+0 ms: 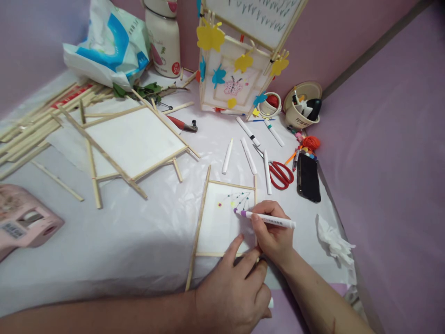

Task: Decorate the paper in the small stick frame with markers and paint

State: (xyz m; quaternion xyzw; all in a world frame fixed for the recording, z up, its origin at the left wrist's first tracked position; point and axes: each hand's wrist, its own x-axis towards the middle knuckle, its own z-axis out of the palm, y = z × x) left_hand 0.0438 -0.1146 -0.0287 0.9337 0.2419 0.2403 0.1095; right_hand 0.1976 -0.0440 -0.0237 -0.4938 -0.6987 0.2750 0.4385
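My right hand (274, 232) grips a white marker (273, 219) with a purple tip, which meets the paper near the right side of a small stick frame (200, 222). On that white sheet (215, 232) are thin branching lines with green dots, plus a red-and-yellow dot and a yellow one. My left hand (236, 283) rests over the frame's lower edge, index finger stretched onto the sheet and the other fingers partly bent. A short white end of something (271, 303) pokes out beneath it; whether the hand holds it is unclear.
A larger stick frame (139, 139) lies left of centre. Several white markers, red scissors (281, 175) and a phone (308, 177) lie to the right. A decorated lantern-like stand (232, 69), bottle (162, 41) and cup (301, 111) stand behind. A pink device (28, 220) sits left.
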